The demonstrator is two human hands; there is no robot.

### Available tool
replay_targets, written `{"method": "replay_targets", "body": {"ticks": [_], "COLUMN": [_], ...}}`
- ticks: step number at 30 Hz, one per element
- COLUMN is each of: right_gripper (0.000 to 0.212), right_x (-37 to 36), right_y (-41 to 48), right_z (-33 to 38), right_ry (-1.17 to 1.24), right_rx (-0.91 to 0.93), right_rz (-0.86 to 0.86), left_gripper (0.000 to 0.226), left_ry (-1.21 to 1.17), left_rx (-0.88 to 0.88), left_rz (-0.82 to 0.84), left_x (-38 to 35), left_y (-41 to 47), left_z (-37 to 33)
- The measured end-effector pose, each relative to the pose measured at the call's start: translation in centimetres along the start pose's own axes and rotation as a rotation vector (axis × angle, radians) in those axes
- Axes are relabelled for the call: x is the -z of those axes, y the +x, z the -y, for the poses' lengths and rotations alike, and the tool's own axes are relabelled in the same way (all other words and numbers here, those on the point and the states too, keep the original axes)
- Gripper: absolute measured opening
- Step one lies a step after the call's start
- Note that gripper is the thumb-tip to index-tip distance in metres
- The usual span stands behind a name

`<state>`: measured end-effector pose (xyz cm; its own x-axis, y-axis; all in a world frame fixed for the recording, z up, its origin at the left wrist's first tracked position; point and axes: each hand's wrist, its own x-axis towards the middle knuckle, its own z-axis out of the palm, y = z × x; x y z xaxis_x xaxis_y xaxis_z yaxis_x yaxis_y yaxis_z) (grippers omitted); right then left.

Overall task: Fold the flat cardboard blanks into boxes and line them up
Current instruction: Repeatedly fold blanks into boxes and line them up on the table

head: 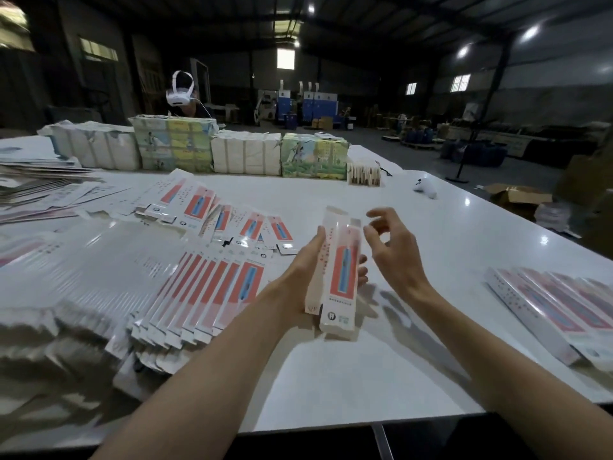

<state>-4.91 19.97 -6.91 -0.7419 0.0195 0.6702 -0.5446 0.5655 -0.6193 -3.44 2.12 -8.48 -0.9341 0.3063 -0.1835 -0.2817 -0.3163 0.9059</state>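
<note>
My left hand grips a long white box with a red and blue panel, held upright above the white table, thumb on its left side and fingertips showing past its right edge. My right hand hovers just right of the box's top end with fingers loosely spread, holding nothing. A fanned stack of flat blanks lies to the left. A row of folded boxes lies side by side at the right edge.
More loose blanks are scattered mid-table. Wrapped bundles of printed stock line the far side, with a person wearing a white headset behind them. A small white object sits far right. Torn wrapping lies at near left.
</note>
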Motion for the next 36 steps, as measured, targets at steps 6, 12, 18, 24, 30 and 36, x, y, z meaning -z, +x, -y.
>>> {"method": "replay_targets", "body": {"ticks": [6, 12, 18, 24, 30, 36], "right_gripper": [0.034, 0.024, 0.018, 0.031, 0.055, 0.054], "right_x": [-1.6, -1.7, -0.7, 0.2, -1.0, -1.6], "right_y": [1.1, 0.6, 1.0, 0.6, 0.4, -0.5], "right_z": [-0.9, -1.9, -2.1, -1.0, -0.7, -1.2], "right_ry": [-0.120, 0.037, 0.471, 1.026, 0.920, 0.806], "right_rx": [0.056, 0.019, -0.316, -0.471, -0.454, -0.427], "right_rz": [0.223, 0.203, 0.270, 0.418, 0.299, 0.347], "left_gripper": [0.063, 0.049, 0.065, 0.070, 0.060, 0.051], "left_ry": [0.015, 0.122, 0.109, 0.195, -0.175, -0.245], "left_rx": [0.047, 0.038, 0.014, 0.048, 0.139, 0.097], "left_rz": [-0.095, -0.123, 0.032, 0.079, 0.107, 0.022], "left_x": [-0.2, 0.4, -0.4, -1.2, -1.3, -1.1], "left_y": [0.4, 0.9, 0.3, 0.7, 1.0, 1.0], "left_z": [0.3, -0.2, 0.0, 0.1, 0.2, 0.1]}}
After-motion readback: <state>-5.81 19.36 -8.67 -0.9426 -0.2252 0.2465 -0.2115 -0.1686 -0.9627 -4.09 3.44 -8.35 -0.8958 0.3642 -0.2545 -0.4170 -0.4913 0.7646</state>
